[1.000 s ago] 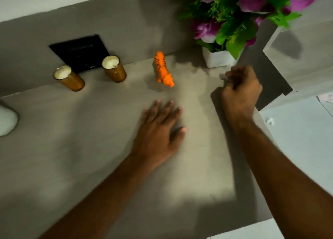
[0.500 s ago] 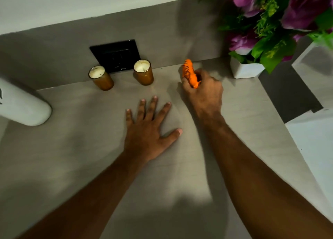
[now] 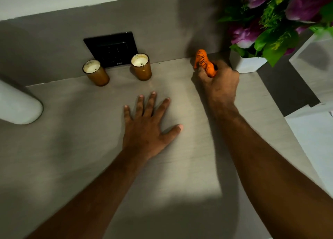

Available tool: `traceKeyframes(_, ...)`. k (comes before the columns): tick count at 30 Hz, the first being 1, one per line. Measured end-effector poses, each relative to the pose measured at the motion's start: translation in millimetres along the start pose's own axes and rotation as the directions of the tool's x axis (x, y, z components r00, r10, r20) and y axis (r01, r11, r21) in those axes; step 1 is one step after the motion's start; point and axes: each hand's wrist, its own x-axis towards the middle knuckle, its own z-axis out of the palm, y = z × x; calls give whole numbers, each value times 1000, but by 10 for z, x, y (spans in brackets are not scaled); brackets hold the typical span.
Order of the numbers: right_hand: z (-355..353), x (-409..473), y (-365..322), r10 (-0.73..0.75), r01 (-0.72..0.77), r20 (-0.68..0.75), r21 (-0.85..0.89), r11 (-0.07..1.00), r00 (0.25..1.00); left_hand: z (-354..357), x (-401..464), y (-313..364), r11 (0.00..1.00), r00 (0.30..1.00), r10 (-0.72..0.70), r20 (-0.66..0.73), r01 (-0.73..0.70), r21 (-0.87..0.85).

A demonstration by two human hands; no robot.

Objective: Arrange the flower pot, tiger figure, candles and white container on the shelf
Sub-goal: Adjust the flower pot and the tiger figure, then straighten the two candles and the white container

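My right hand (image 3: 220,84) is closed around the orange striped tiger figure (image 3: 204,62), holding it at the back of the shelf, just left of the flower pot. The flower pot (image 3: 249,64) is white, with purple flowers and green leaves spilling over it at the top right. Two amber glass candles stand by the back wall, one (image 3: 95,73) to the left and one (image 3: 141,66) to the right of it. A white container (image 3: 17,105) sits at the left edge, partly cut off. My left hand (image 3: 148,123) lies flat with fingers spread on the shelf (image 3: 180,166).
A black switch plate (image 3: 110,48) is set into the grey back wall behind the candles. The shelf ends at the right in a drop to a lower white surface (image 3: 313,134). A grey block (image 3: 317,58) rises behind the pot on the right.
My right hand came from near the flower pot to the tiger figure, closed on it and carried it right toward the pot. The left hand stayed flat on the shelf.
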Motion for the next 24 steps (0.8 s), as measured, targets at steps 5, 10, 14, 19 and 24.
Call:
traceKeyframes(5, -72, -252, -9, -285, 307, -265, 46, 951, 921, -67, -35, 38, 943, 992, -31, -123, -12, -332)
traceKeyframes(10, 482, -758, -405, -639, 603, 161, 221, 766, 753, -237, -14, -518, 553, 643, -637, -425, -3, -833)
traceKeyframes(14, 894, -501, -864, -263, 170, 251, 339, 925, 932, -424, 423, -1056, 564, 577, -710, -403, 124, -817)
traceKeyframes(19, 1080, -295, -998, -116, 42, 212, 325, 945, 970, -456, 732, -1205, 559, 579, -723, -377, 170, -812)
traceKeyframes(24, 1112, -224, -989, -74, 20, 159, 318, 948, 985, -476, 836, -1268, 600, 553, -718, -422, 185, -779)
